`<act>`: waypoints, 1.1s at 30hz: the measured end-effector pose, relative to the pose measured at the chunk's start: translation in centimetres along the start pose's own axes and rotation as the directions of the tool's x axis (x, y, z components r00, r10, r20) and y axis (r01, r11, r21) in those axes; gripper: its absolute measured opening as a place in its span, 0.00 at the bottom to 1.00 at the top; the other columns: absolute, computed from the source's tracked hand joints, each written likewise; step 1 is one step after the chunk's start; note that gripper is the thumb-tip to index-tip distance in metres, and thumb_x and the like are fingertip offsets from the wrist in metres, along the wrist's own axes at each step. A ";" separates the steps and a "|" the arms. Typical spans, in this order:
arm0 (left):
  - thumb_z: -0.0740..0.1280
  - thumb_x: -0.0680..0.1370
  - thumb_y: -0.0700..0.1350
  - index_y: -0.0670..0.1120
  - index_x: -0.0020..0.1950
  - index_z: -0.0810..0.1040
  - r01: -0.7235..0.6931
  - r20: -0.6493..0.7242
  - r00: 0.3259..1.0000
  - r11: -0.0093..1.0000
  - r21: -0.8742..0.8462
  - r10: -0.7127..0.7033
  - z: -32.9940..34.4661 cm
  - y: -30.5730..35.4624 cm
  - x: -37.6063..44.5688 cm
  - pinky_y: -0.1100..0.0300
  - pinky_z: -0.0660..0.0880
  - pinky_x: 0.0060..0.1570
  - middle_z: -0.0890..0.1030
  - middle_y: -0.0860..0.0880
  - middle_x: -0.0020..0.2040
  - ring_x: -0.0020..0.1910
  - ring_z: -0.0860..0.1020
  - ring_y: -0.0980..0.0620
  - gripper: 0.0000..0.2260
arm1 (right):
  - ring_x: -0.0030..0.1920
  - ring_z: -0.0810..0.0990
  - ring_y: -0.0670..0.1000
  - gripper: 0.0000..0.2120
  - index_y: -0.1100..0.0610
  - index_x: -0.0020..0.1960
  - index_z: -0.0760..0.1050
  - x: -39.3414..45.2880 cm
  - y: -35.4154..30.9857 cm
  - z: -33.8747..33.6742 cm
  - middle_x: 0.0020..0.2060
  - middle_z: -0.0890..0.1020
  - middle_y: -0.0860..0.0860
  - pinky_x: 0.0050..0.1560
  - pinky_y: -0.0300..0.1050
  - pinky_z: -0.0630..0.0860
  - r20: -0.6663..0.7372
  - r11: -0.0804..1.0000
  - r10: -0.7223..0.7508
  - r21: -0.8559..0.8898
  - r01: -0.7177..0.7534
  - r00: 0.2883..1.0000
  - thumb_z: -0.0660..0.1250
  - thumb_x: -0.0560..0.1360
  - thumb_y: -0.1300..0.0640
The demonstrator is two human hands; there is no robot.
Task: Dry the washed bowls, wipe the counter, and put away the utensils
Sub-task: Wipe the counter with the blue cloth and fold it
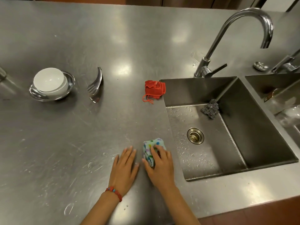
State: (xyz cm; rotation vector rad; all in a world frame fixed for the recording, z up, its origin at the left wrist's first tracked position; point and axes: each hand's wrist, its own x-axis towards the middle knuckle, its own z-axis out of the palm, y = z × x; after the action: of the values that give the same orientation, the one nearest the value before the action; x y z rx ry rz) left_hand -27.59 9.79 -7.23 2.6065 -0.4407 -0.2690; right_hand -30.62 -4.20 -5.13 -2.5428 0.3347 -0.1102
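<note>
My right hand [159, 168] presses a folded, dotted light-blue cloth [150, 147] onto the steel counter [68, 143], just left of the sink. My left hand [124, 169] lies flat beside it, fingers spread, holding nothing, a red bead bracelet on the wrist. Water drops and streaks mark the counter around both hands. Far left, a white bowl [49, 81] sits stacked inside a steel bowl [69, 83]. A fork and spoon [95, 86] lie together to the right of the bowls.
A crumpled red cloth [155, 89] lies at the sink's upper-left corner. The wet sink basin [203, 153] holds a steel scourer [211, 108] and a drain. A curved tap [233, 38] stands behind it. A second basin [276, 88] is at the right edge.
</note>
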 end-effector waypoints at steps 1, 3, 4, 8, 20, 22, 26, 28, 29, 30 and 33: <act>0.46 0.78 0.60 0.49 0.74 0.58 0.018 0.006 1.000 1.000 -0.001 -0.018 -0.6 -0.4 -0.7 0.56 0.43 0.73 0.50 0.53 0.75 0.76 0.48 0.52 0.27 | 0.63 0.70 0.61 0.27 0.59 0.66 0.71 -0.1 -0.2 0.4 0.66 0.72 0.57 0.63 0.54 0.70 0.027 0.999 -0.016 -0.048 0.018 0.999 0.66 0.73 0.45; 0.32 0.70 0.69 0.48 0.73 0.60 0.046 -0.001 0.999 0.999 -0.027 -0.046 -1.6 -1.2 -1.8 0.55 0.47 0.73 0.54 0.52 0.75 0.76 0.51 0.50 0.41 | 0.63 0.70 0.60 0.26 0.58 0.64 0.73 0.0 -0.5 0.2 0.65 0.73 0.57 0.63 0.56 0.69 0.028 0.999 0.003 -0.038 -0.002 1.000 0.63 0.73 0.43; 0.29 0.67 0.71 0.48 0.73 0.61 0.066 -0.017 0.998 0.997 -0.035 -0.067 -2.0 -1.6 -2.3 0.55 0.48 0.73 0.56 0.50 0.75 0.75 0.52 0.50 0.46 | 0.61 0.72 0.59 0.23 0.57 0.61 0.75 0.2 -0.6 -0.1 0.62 0.75 0.56 0.60 0.56 0.71 -0.014 1.000 0.013 -0.005 -0.013 1.000 0.62 0.74 0.43; 0.28 0.65 0.73 0.49 0.73 0.61 0.117 -0.043 0.992 0.992 -0.055 -0.119 -3.0 -2.2 -3.6 0.55 0.48 0.73 0.59 0.49 0.75 0.75 0.53 0.51 0.48 | 0.68 0.66 0.59 0.21 0.52 0.64 0.71 2.0 0.7 -0.4 0.69 0.69 0.54 0.65 0.55 0.63 -0.059 0.997 -0.036 -0.073 0.031 0.998 0.62 0.75 0.44; 0.38 0.75 0.66 0.41 0.66 0.73 0.211 -0.094 0.972 0.976 -0.049 -0.215 -4.2 -3.1 -8.4 0.43 0.63 0.67 0.71 0.41 0.68 0.69 0.67 0.40 0.39 | 0.56 0.77 0.65 0.25 0.59 0.61 0.75 0.8 0.4 2.8 0.64 0.74 0.61 0.53 0.58 0.76 0.012 0.955 -0.193 -0.226 0.191 0.981 0.74 0.66 0.51; 0.39 0.75 0.66 0.40 0.65 0.74 0.241 -0.098 0.965 0.969 -0.051 -0.245 -4.3 -3.7 -9.4 0.41 0.65 0.65 0.72 0.41 0.67 0.68 0.68 0.38 0.38 | 0.56 0.78 0.65 0.25 0.59 0.59 0.76 0.1 -0.1 3.1 0.63 0.75 0.60 0.52 0.58 0.77 0.001 0.949 -0.219 -0.232 0.214 0.976 0.75 0.65 0.51; 0.38 0.76 0.64 0.40 0.64 0.74 0.267 -0.086 0.960 0.964 0.014 -0.265 -5.0 -5.8 -11.4 0.41 0.64 0.64 0.73 0.40 0.66 0.66 0.69 0.37 0.38 | 0.57 0.77 0.63 0.23 0.59 0.58 0.77 -2.0 -1.3 3.9 0.63 0.76 0.59 0.53 0.55 0.77 0.009 0.934 -0.283 -0.225 0.277 0.959 0.74 0.66 0.51; 0.38 0.77 0.64 0.40 0.64 0.74 0.276 -0.091 0.958 0.961 0.031 -0.272 -5.5 -7.4 -12.4 0.41 0.63 0.64 0.73 0.40 0.66 0.66 0.69 0.37 0.38 | 0.56 0.77 0.63 0.22 0.59 0.57 0.77 -3.2 -2.2 4.5 0.62 0.77 0.58 0.52 0.54 0.78 0.012 0.928 -0.306 -0.220 0.302 0.952 0.73 0.66 0.50; 0.38 0.77 0.63 0.40 0.64 0.74 0.281 -0.092 0.957 0.959 0.035 -0.277 -5.8 -8.2 -12.9 0.40 0.64 0.63 0.74 0.40 0.66 0.66 0.70 0.36 0.37 | 0.57 0.77 0.63 0.22 0.58 0.56 0.78 -3.8 -2.8 4.9 0.61 0.77 0.58 0.53 0.55 0.78 0.021 0.926 -0.311 -0.216 0.308 0.950 0.73 0.66 0.50; 0.39 0.78 0.63 0.40 0.63 0.75 0.285 -0.087 0.956 0.958 0.038 -0.281 -6.2 -9.1 -13.4 0.39 0.65 0.62 0.75 0.40 0.64 0.64 0.71 0.36 0.36 | 0.57 0.77 0.63 0.23 0.58 0.56 0.78 -4.4 -3.4 5.3 0.61 0.77 0.58 0.53 0.55 0.78 0.029 0.924 -0.318 -0.214 0.316 0.948 0.74 0.65 0.49; 0.40 0.79 0.61 0.39 0.61 0.77 0.285 -0.065 0.957 0.957 0.056 -0.281 -7.6 -11.8 -15.1 0.38 0.70 0.58 0.77 0.39 0.62 0.62 0.74 0.35 0.35 | 0.59 0.76 0.62 0.23 0.57 0.57 0.78 -6.0 -5.5 6.8 0.62 0.77 0.56 0.55 0.56 0.77 0.066 0.910 -0.349 -0.214 0.355 0.935 0.73 0.66 0.47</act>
State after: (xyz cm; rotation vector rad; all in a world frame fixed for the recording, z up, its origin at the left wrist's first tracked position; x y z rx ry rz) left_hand -36.57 28.23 -4.81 2.7306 -0.0543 -0.2789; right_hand -34.16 5.44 -7.86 -2.8012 -0.1373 -0.1843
